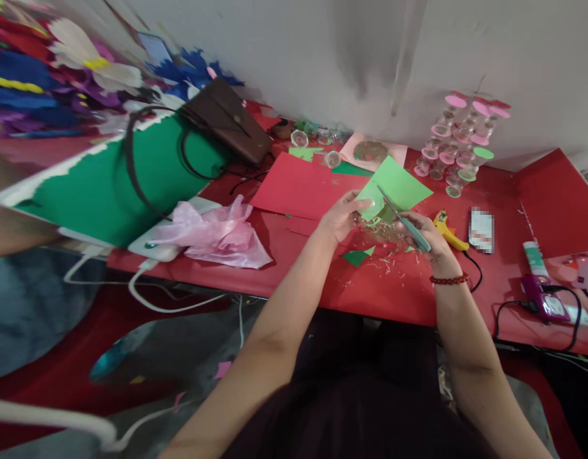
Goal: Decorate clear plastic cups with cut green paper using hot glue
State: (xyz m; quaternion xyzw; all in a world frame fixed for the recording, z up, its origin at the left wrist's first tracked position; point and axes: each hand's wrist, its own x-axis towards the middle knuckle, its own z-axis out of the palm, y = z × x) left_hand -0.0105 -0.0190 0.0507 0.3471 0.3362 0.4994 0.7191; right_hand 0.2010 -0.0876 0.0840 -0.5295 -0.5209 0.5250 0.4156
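Observation:
My left hand (344,215) pinches a light green sheet of paper (400,182) together with a small clear round piece (369,205) laid against its lower left part. My right hand (425,234) is closed round scissors with grey-green handles (415,233); their blades point up and left, at the green paper. Below both hands, thin shreds of paper (387,231) and a dark green scrap (355,257) lie on the red tabletop (384,293). Behind my left hand rests a red paper sheet (298,188).
Right of my right hand lie a yellow glue gun (449,231) and stacked clear cups with coloured discs (454,143). Leftward are a pink plastic bag (220,233), a brown bag (229,121) and a green board (126,178). Another person's arm (11,197) shows at the left edge.

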